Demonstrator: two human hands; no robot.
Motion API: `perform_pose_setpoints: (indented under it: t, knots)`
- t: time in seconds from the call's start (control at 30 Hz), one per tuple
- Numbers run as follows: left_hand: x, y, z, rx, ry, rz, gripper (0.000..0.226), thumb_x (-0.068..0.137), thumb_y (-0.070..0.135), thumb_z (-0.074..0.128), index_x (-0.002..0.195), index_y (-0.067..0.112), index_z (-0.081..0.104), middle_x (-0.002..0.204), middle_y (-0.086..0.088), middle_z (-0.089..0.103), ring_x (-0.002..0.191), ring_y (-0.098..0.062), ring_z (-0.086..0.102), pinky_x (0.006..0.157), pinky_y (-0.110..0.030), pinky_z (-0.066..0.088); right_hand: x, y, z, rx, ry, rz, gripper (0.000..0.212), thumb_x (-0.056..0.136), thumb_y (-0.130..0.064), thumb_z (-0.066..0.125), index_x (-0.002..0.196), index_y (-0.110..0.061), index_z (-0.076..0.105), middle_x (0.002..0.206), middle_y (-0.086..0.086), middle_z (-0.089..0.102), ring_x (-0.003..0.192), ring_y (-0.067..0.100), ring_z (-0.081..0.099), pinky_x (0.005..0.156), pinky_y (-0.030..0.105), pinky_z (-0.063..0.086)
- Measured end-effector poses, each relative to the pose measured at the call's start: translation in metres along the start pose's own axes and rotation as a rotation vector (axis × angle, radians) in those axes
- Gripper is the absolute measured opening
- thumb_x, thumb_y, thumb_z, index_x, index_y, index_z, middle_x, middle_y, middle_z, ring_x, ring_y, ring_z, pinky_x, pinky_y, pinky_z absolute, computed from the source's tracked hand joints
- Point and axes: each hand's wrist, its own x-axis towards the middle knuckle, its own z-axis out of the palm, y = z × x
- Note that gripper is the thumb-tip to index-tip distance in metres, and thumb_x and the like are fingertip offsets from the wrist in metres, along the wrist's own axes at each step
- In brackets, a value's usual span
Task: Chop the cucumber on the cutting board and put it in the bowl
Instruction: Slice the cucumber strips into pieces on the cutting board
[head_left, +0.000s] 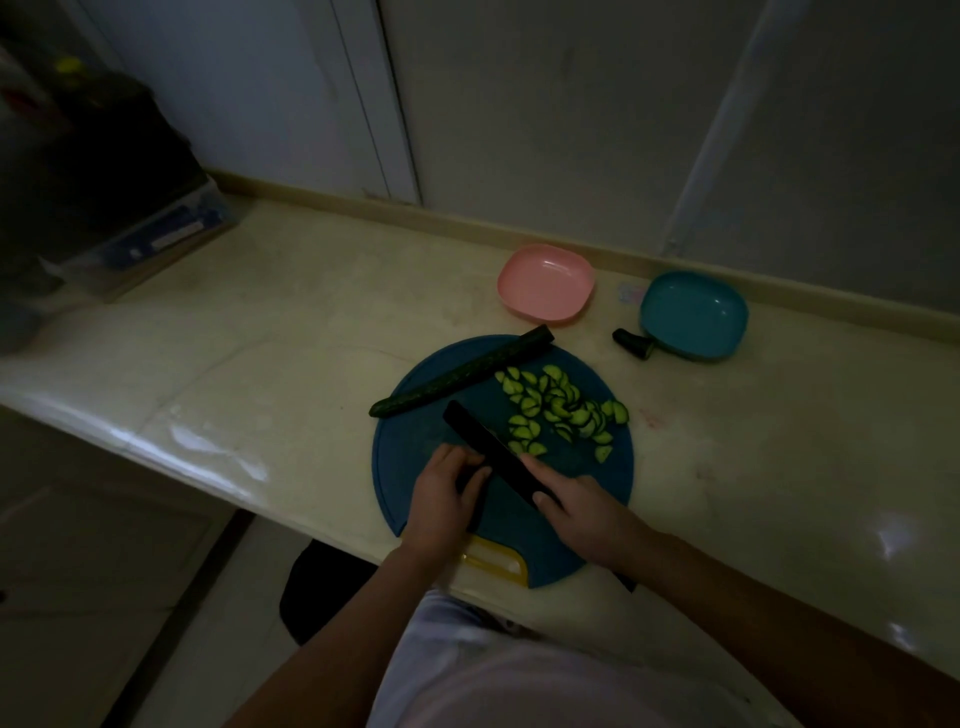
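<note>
Right hand (582, 512) grips the long black knife (488, 447); left hand (441, 499) pinches a dark green cucumber piece (470, 483) touching the blade. Dim light risks nicked fingertips.

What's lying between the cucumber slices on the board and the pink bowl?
Only the uncut cucumber: its cut far end, at the cutting board's back edge, lies between the slices and the pink bowl.
</note>
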Motion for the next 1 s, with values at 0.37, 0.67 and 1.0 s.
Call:
perform_pose_setpoints:
  t: [0.37, 0.67, 1.0]
  knots:
    - [-0.003, 0.006, 0.005, 0.144, 0.013, -0.038, 0.007, 0.085, 0.015, 0.067, 0.087, 0.009, 0.067, 0.077, -0.005, 0.054, 0.075, -0.019, 0.051, 0.062, -0.019, 0.031, -0.006, 0.013, -0.002, 0.031, 0.07, 0.011, 0.052, 0.098, -0.018, 0.041, 0.146, -0.027, 0.024, 0.112, 0.017, 0.064, 0.094, 0.025, 0.063, 0.084, 0.038, 0.051]
    - [0.0, 0.005, 0.004, 0.136, 0.022, -0.054, 0.011, 0.08, 0.017, 0.072, 0.078, 0.009, 0.065, 0.07, -0.005, 0.057, 0.069, -0.019, 0.05, 0.059, -0.019, 0.026, -0.012, 0.013, -0.002, 0.118, 0.053, -0.021, 0.052, 0.098, -0.02, 0.042, 0.136, -0.043, 0.015, 0.118, 0.011, 0.063, 0.1, 0.019, 0.062, 0.092, 0.038, 0.049]
    - [0.001, 0.006, 0.002, 0.146, 0.014, -0.049, 0.011, 0.078, 0.016, 0.074, 0.074, 0.011, 0.065, 0.067, -0.004, 0.056, 0.067, -0.022, 0.051, 0.059, -0.024, 0.029, -0.011, 0.009, -0.005, 0.095, 0.026, -0.009, 0.053, 0.098, -0.02, 0.04, 0.145, -0.033, 0.021, 0.12, 0.009, 0.062, 0.1, 0.018, 0.061, 0.092, 0.036, 0.049]
